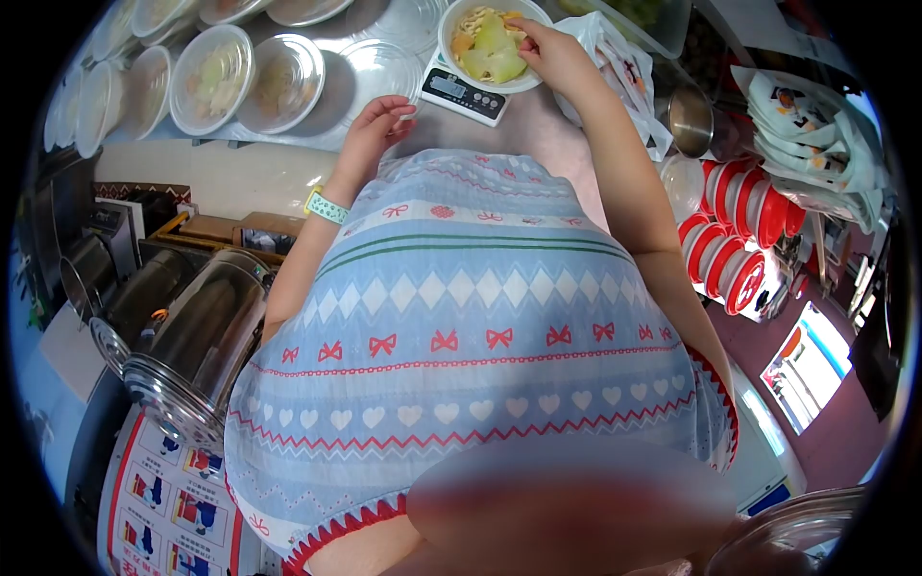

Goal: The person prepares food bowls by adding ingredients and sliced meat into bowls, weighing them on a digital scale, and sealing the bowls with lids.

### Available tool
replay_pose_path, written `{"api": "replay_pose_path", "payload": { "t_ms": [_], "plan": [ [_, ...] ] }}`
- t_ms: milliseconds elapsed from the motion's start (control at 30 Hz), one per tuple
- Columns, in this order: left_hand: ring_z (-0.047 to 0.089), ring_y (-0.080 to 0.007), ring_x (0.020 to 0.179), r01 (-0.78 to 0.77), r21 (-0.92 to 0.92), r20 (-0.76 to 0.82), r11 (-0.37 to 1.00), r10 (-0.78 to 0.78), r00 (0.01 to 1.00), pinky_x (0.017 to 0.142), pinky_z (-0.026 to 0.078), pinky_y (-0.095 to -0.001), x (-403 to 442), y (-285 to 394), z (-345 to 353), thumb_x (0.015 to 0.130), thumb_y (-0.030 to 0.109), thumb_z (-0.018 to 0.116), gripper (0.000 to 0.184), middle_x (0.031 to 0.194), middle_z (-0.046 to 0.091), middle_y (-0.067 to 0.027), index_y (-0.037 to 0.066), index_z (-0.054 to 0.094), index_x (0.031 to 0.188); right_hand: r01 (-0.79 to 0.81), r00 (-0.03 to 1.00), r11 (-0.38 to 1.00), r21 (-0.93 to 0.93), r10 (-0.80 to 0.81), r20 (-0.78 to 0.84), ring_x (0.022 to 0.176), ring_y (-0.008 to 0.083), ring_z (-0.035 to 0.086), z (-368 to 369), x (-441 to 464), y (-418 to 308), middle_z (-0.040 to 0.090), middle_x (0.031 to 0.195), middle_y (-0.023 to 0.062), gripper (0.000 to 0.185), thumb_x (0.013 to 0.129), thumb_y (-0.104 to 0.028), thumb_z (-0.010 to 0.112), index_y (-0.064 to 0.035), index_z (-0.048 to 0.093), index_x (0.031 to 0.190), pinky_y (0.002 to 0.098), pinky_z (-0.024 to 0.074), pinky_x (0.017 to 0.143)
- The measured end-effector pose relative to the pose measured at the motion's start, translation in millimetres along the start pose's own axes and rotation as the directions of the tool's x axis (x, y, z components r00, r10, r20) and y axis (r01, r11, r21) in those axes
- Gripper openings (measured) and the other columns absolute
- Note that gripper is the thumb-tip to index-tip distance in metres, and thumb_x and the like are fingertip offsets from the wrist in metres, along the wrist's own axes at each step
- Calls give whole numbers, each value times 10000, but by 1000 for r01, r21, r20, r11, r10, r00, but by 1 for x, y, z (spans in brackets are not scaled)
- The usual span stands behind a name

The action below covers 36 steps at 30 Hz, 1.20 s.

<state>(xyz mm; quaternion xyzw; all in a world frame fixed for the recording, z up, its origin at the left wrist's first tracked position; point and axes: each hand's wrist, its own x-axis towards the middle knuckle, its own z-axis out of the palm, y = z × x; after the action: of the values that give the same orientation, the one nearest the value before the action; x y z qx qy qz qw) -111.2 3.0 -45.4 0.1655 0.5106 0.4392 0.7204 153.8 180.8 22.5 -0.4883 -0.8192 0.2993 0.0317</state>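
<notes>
A white round bowl (539, 81) rests on a small digital scale (465, 94) at the top of the head view. Pale green, leaf-like slices (494, 54) lie in it among pale yellow and orange pieces. My right hand (555, 56) reaches over the bowl's right rim, its fingers bent together at the food; whatever lies between the fingertips is hidden. Left of the scale, my left hand (376, 127) hovers near the counter edge. Its fingers are loosely bent, slightly apart, and hold nothing. A watch with a light green band (327, 206) is on that wrist.
Several lidded round tubs (212, 79) crowd the counter's left side, beside clear plastic lids (382, 81). White plastic bags (615, 72) sit right of the bowl, near a metal container (691, 120). Red-and-white stacked containers (738, 269) stand at right, a large metal pot (206, 326) at left.
</notes>
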Motion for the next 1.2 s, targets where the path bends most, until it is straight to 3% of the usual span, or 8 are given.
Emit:
{"api": "replay_pose_path", "payload": {
  "t_ms": [300, 467, 667, 767, 900, 1000, 1133, 1200],
  "plan": [
    [603, -159, 986, -2, 65, -12, 998, 2, 1000, 878, 475, -292, -2, 3, 0, 955, 110, 467, 256, 1144, 616, -67, 43, 537, 1192, 178, 970, 982, -69, -187, -157, 902, 321, 646, -19, 3, 26, 666, 1038, 165, 284, 864, -136, 589, -119, 653, 1140, 373, 510, 789],
    [598, -171, 990, 4, 47, -81, 999, 0, 997, 896, 465, -303, -6, 10, -6, 947, 105, 460, 261, 1137, 611, -76, 45, 520, 1194, -119, 736, 992, 46, 119, -667, 868, 303, 658, -91, 48, 83, 691, 936, 160, 178, 868, -142, 604, -40, 671, 998, 355, 511, 763],
    [596, -174, 996, 7, 14, -124, 1000, -5, 992, 911, 458, -309, -5, 20, -2, 942, 94, 440, 269, 1170, 599, -81, 51, 513, 1197, -529, 820, 761, -375, 343, -459, 1337, 346, 359, -109, 129, 287, 372, 1447, 222, 506, 912, -180, 460, -54, 402, 1399, 377, 314, 1089],
    [596, -160, 984, 15, 4, -160, 1000, -14, 987, 908, 457, -306, -2, 14, -3, 939, 93, 437, 268, 1171, 600, -74, 56, 516, 1193, -526, 849, 688, -499, 402, -342, 1356, 321, 343, -125, 117, 214, 367, 1456, 211, 497, 929, -209, 430, -63, 402, 1403, 375, 291, 1112],
    [594, -137, 961, 53, 3, -176, 999, -52, 983, 891, 455, -297, 1, 10, -4, 940, 96, 436, 261, 1167, 602, -58, 68, 523, 1184, -553, 811, 818, -155, 487, -325, 1333, 328, 375, -102, 143, 230, 393, 1433, 219, 524, 914, -253, 464, -51, 409, 1394, 404, 316, 1097],
    [593, -132, 957, 66, 3, -181, 998, -64, 981, 889, 451, -295, 5, 11, -2, 940, 95, 435, 263, 1161, 605, -49, 77, 525, 1186, -367, 929, 753, -547, 269, -253, 1313, 348, 393, -79, 165, 282, 416, 1407, 237, 544, 880, -244, 528, -36, 429, 1373, 411, 336, 1083],
    [591, -137, 965, 80, 6, -190, 997, -78, 979, 900, 444, -298, 8, 11, 0, 942, 97, 434, 265, 1157, 605, -43, 83, 526, 1191, -395, 918, 774, -495, 305, -254, 1304, 361, 396, -86, 160, 270, 436, 1381, 253, 553, 848, -213, 571, -16, 447, 1349, 415, 344, 1073],
    [591, -141, 970, 84, 9, -173, 996, -81, 982, 903, 442, -298, 12, 12, -1, 945, 101, 433, 264, 1159, 604, -42, 82, 525, 1191, -356, 877, 916, -187, 259, -404, 1287, 372, 411, -90, 156, 259, 453, 1364, 251, 523, 841, -196, 568, -17, 471, 1323, 426, 347, 1062]
  ]
}}
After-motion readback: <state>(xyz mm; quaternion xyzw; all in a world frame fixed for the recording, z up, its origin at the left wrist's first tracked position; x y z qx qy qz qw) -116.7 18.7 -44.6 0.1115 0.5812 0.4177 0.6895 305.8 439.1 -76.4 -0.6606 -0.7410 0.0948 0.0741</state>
